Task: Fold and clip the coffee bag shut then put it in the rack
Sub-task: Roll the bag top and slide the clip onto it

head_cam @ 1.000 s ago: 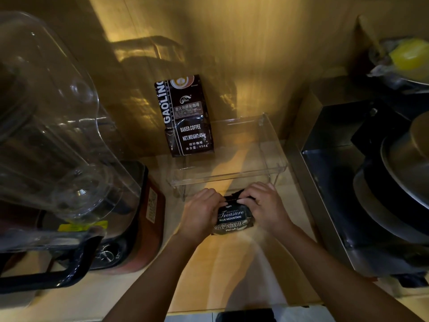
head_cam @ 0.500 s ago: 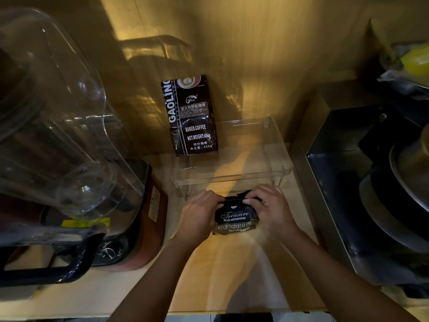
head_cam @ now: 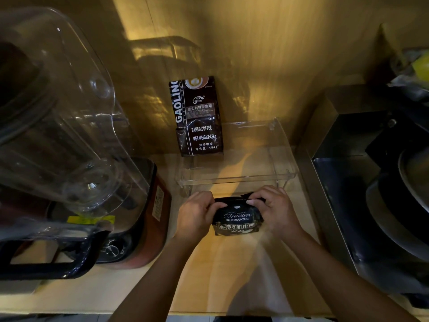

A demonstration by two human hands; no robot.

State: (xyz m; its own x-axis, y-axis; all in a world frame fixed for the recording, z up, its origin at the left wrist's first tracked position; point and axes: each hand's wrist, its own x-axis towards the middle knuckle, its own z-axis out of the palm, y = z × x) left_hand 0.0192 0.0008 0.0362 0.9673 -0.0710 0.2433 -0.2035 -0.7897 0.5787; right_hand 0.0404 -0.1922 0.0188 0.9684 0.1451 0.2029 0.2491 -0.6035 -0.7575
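Hands (head_cam: 199, 214) grip coffee bag (head_cam: 236, 220) – rack (head_cam: 236, 176) adj.

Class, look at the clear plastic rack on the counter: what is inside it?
A tall dark Gaolin coffee bag stands at the clear plastic rack's left end; the rest shows only bare tray. The small black Treasure coffee bag sits outside, gripped by both hands.

A clear-jarred blender (head_cam: 76, 159) stands at the left on the wooden table (head_cam: 209, 275); dark stacked pans (head_cam: 394, 205) sit right.
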